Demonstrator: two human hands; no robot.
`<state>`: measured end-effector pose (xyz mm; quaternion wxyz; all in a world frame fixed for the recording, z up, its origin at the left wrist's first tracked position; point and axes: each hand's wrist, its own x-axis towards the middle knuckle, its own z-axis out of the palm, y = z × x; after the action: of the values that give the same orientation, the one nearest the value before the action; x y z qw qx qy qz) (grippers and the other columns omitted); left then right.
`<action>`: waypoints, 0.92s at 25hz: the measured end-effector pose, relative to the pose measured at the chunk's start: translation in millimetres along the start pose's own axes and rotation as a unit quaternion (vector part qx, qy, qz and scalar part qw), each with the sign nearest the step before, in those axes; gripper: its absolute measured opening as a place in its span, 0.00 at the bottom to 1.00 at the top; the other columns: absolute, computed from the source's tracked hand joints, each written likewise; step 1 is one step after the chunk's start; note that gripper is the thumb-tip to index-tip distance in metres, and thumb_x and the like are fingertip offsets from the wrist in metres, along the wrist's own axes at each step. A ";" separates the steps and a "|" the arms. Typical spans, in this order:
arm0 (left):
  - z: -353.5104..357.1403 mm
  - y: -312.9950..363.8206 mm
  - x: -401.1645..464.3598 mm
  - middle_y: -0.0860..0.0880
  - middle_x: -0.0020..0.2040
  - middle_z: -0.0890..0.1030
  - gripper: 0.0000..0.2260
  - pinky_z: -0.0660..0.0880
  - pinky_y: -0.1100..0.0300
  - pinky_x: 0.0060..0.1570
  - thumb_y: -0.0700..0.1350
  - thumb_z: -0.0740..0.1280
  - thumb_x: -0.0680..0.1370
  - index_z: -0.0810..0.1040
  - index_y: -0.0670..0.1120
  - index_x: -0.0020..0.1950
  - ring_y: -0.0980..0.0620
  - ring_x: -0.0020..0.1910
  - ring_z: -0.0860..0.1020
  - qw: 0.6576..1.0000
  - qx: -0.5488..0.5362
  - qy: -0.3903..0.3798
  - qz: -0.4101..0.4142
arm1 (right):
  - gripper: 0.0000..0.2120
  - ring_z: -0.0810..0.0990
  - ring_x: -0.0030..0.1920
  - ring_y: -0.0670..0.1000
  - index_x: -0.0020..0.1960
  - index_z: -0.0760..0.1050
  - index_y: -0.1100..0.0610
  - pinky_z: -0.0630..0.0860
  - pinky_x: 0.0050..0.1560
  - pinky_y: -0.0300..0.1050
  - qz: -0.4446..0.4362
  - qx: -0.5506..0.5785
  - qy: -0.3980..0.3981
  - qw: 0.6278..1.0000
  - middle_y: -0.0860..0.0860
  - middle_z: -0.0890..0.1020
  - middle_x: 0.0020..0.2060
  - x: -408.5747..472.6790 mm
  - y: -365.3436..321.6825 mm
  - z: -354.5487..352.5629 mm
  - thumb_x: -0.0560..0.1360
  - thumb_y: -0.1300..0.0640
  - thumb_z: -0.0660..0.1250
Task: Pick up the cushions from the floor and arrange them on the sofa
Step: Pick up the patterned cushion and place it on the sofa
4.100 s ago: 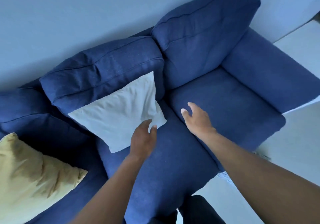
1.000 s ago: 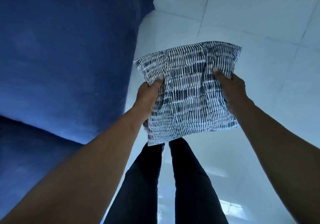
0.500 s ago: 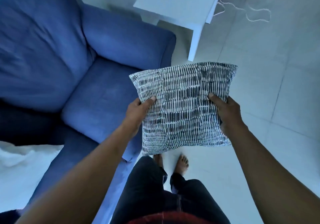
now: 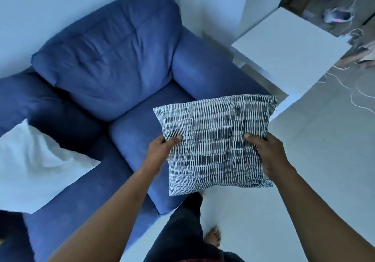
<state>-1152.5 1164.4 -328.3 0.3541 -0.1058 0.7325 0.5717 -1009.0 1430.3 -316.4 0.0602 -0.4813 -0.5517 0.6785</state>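
I hold a black-and-white patterned cushion [image 4: 215, 140] in the air over the front right corner of the blue sofa [image 4: 113, 63]. My left hand [image 4: 160, 150] grips its left edge and my right hand [image 4: 267, 156] grips its right edge, thumbs on top. A white cushion [image 4: 34, 166] lies on the sofa seat at the left, leaning toward the backrest. The right seat section [image 4: 140, 127] is bare.
A white side table [image 4: 288, 50] stands beside the sofa's right armrest [image 4: 205, 73]. White cords [image 4: 345, 87] and clutter lie on the tiled floor at the far right. My legs and a bare foot [image 4: 213, 237] are below the cushion.
Since the white cushion was placed, I picked up the patterned cushion from the floor with both hands. Over the last second it has come up and toward the sofa's right seat.
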 end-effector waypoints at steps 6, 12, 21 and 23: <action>-64.3 23.9 56.8 0.48 0.50 0.88 0.14 0.78 0.53 0.45 0.52 0.78 0.75 0.86 0.47 0.56 0.44 0.49 0.84 0.996 -0.042 0.075 -0.027 | 0.13 0.85 0.57 0.61 0.55 0.82 0.57 0.78 0.64 0.62 0.003 -0.099 -0.086 0.991 0.54 0.88 0.52 80.3 -53.7 103.5 0.72 0.59 0.79; -121.6 53.1 104.3 0.48 0.50 0.88 0.09 0.76 0.74 0.32 0.40 0.75 0.78 0.84 0.42 0.58 0.65 0.36 0.85 0.987 -0.053 0.147 -0.026 | 0.35 0.71 0.73 0.60 0.79 0.64 0.61 0.67 0.68 0.52 -0.029 -0.157 -0.172 0.972 0.53 0.74 0.73 128.9 -100.2 208.4 0.76 0.58 0.76; -181.6 82.3 200.4 0.50 0.50 0.88 0.13 0.79 0.55 0.48 0.38 0.80 0.72 0.83 0.48 0.53 0.53 0.47 0.86 0.959 -0.061 0.277 -0.030 | 0.27 0.77 0.62 0.54 0.69 0.73 0.61 0.70 0.61 0.46 -0.043 -0.227 -0.251 0.940 0.49 0.79 0.60 250.6 -127.9 360.6 0.72 0.66 0.76; -193.7 78.9 230.2 0.49 0.52 0.89 0.17 0.82 0.51 0.53 0.39 0.81 0.70 0.83 0.47 0.56 0.48 0.52 0.87 0.947 -0.076 0.309 -0.032 | 0.22 0.80 0.58 0.54 0.65 0.75 0.58 0.73 0.52 0.41 -0.053 -0.244 -0.258 0.933 0.47 0.81 0.53 278.3 -126.6 390.9 0.73 0.66 0.75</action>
<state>-1441.0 1070.7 -396.9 0.1193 -0.3274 0.7568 0.5530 -1494.6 1379.4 -405.7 -0.1675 -0.2598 -0.7213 0.6198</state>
